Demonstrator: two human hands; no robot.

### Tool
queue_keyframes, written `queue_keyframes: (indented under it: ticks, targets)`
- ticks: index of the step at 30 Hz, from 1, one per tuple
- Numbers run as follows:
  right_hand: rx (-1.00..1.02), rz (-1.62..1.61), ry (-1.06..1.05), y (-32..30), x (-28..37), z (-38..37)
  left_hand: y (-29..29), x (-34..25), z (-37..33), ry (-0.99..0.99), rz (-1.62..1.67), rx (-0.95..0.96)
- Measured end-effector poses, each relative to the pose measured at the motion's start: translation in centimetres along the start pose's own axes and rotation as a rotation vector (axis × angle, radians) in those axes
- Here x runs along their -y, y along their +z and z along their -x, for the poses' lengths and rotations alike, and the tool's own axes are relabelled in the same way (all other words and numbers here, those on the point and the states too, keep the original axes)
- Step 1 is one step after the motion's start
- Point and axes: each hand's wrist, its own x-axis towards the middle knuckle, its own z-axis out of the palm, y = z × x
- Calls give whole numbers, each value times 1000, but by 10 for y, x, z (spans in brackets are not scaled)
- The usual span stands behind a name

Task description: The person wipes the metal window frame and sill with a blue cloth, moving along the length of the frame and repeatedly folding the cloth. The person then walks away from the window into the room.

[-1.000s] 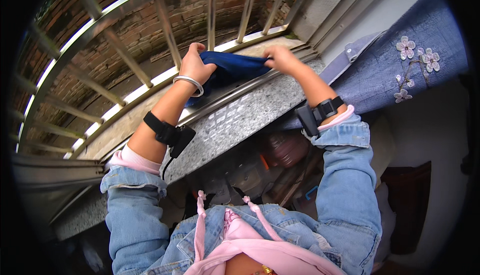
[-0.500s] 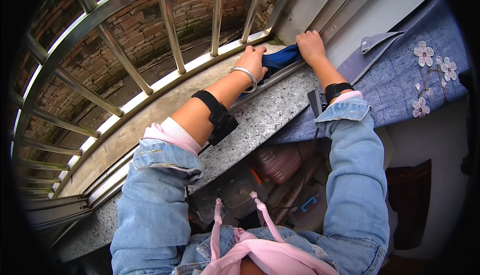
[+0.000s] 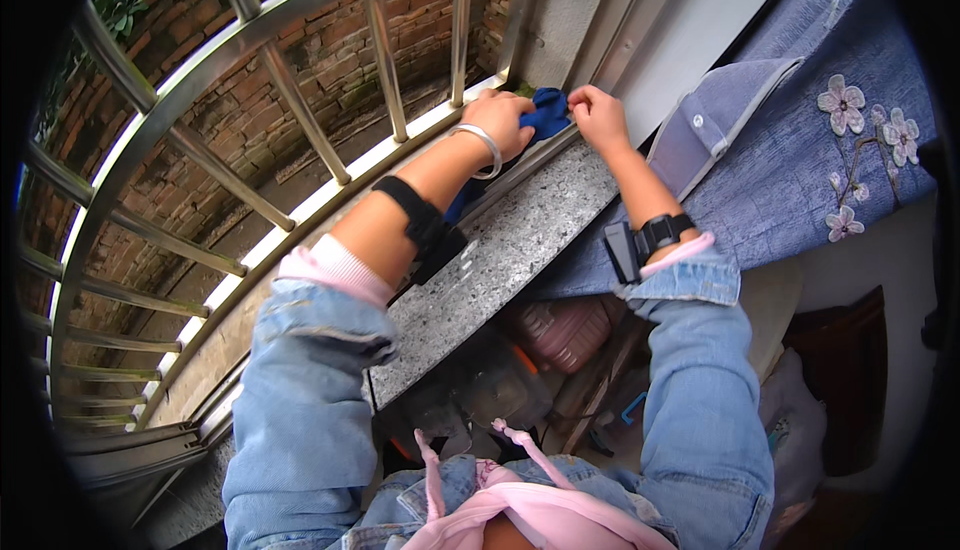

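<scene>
A dark blue cloth (image 3: 545,115) is bunched up over the window track at the far right end of the sill. My left hand (image 3: 498,122) is closed on its left part, and a further length of the cloth hangs behind the wrist along the track. At the cloth's right edge, the fingers of my right hand (image 3: 600,118) are pinched together. The thumb and fingertips meet the fabric there. Below both hands runs the metal window track (image 3: 520,175), bordered by the speckled grey stone sill (image 3: 490,240).
Curved metal bars (image 3: 305,110) enclose the window on the left, with a brick wall (image 3: 330,25) behind. A blue curtain (image 3: 770,165) with flower trim hangs at right beside the window frame (image 3: 650,30). A pink container (image 3: 565,335) and clear boxes stand below the sill.
My right hand has drawn back a little from the frame corner, toward the left. The cloth, stretched between my hands before, is now bunched and lifted. The view has shifted slightly.
</scene>
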Motion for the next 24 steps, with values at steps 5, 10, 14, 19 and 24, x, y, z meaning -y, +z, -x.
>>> queue_keyframes:
  ticks: [5, 10, 14, 19, 24]
  targets:
    - [-317, 2, 250, 30, -8, 32, 45, 4, -69, 95, -107, 181]
    - [-398, -320, 250, 41, -11, 45, 61, 1, -100, 143, -345, 361]
    - [-399, -365, 279, 41, -8, 45, 54, -6, -112, 113, -415, 451]
    - [-392, -349, 302, 35, -5, 44, 53, -9, -119, -85, -222, 8]
    - [-375, -268, 265, 30, -2, 44, 83, -15, -116, 111, -182, 65]
